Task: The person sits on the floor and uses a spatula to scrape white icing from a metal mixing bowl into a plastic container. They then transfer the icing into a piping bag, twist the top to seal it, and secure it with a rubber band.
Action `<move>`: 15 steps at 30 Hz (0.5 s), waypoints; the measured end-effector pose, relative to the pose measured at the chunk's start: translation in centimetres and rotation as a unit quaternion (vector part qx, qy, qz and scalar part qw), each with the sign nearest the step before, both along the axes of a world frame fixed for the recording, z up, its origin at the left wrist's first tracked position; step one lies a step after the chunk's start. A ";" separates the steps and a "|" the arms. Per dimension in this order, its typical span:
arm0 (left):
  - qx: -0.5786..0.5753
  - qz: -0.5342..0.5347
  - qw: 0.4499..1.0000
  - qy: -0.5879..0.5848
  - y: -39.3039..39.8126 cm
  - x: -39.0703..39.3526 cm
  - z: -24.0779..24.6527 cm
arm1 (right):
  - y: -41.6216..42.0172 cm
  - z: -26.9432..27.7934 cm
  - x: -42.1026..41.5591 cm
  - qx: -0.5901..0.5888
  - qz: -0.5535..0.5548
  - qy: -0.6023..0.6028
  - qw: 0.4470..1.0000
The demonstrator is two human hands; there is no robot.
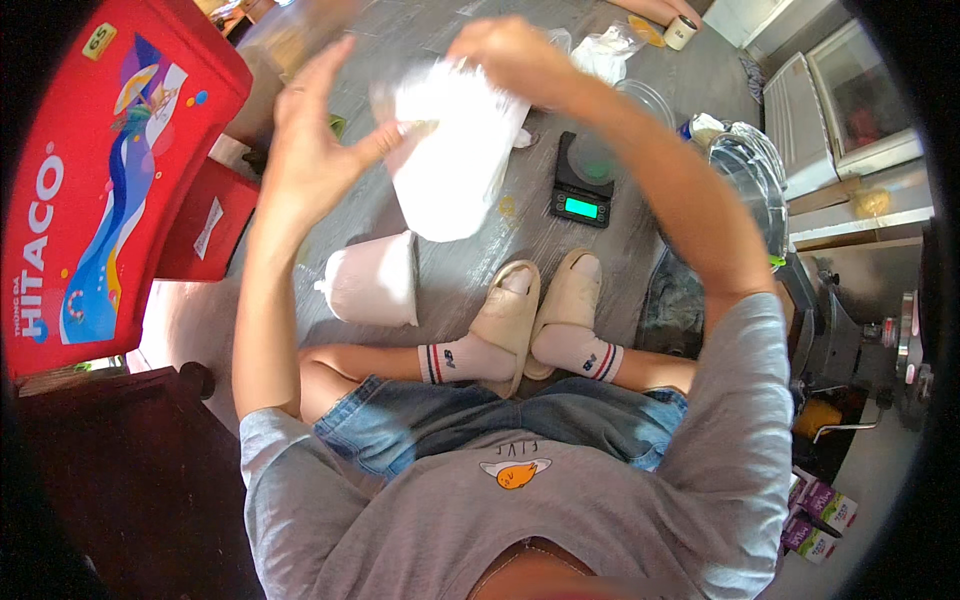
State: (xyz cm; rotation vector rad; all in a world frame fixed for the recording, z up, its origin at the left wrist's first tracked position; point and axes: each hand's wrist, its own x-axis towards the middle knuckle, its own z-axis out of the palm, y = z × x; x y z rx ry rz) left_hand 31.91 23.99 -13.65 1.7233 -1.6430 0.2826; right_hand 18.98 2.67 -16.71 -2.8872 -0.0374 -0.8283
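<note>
A bright white bag (450, 172), probably plastic, hangs from my right hand (517, 56), whose fingers are closed on its top. The bag is overexposed, so its contents cannot be made out. To its left my left hand (311, 139) is spread, thumb apart from the fingers. The thumb tip overlaps the bag's left edge; whether it touches is unclear. Below the bag, a white plastic tub or pot (371, 279) lies on its side on the grey floor. A black digital scale (581, 202) with a lit green display stands to the right, bearing a clear container (596, 159).
A red cool box (82, 210) rises at left, beside a smaller red box (210, 221). Clear plastic lids or bowls (750, 187) are stacked at right. Crumpled plastic bags (606, 52) and a small jar (680, 33) lie farther off, near another person's limb (660, 9).
</note>
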 end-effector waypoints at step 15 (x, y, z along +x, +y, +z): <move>0.237 0.043 0.946 0.216 0.7 -1.4 -14.0 | 6.0 -13.7 -4.7 0.253 0.017 0.020 0.967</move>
